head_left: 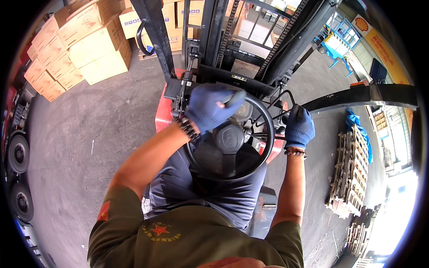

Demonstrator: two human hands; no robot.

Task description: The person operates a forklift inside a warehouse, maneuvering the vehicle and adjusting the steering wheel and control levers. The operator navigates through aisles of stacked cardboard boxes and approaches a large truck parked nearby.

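Observation:
I sit at a forklift's black steering wheel (pixel 271 138), its round hub in the middle. My left hand (pixel 210 107), in a blue knitted glove, lies over the upper left of the wheel with its fingers closed at the rim. It is slightly blurred, and the grip is partly hidden beneath it. Right of the wheel, my right hand (pixel 299 127), gloved alike, is closed around a control lever whose top is mostly covered by the fingers. Other thin black levers (pixel 259 135) stand between that hand and the wheel.
Ahead rises the forklift mast (pixel 210 35) with chains and a load guard. Stacked cartons (pixel 98 44) stand at front left. Wooden pallets (pixel 351 169) are piled at right, near a blue wheeled frame (pixel 339 44). Truck wheels (pixel 19 154) show at far left.

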